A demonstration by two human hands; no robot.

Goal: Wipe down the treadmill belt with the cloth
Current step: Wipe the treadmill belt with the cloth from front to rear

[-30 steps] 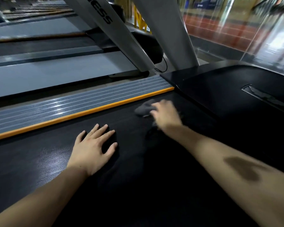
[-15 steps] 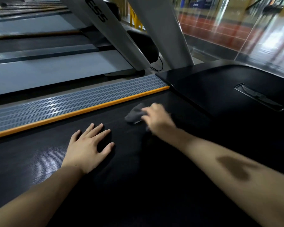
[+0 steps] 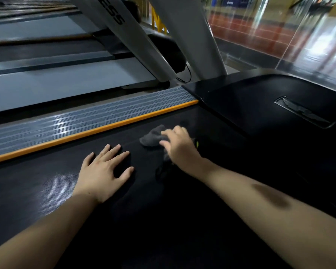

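Pressing the grey cloth (image 3: 152,137) to the belt (image 3: 47,183), right hand (image 3: 179,147) grips it; left hand (image 3: 103,171) lies flat, fingers spread.

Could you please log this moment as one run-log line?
right hand: wiping, cloth | left hand: flat on belt

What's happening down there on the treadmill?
A person is wiping the black treadmill belt. Their right hand presses a grey cloth onto the belt near the motor cover. Their left hand lies flat on the belt, fingers spread, beside the orange-edged side rail.
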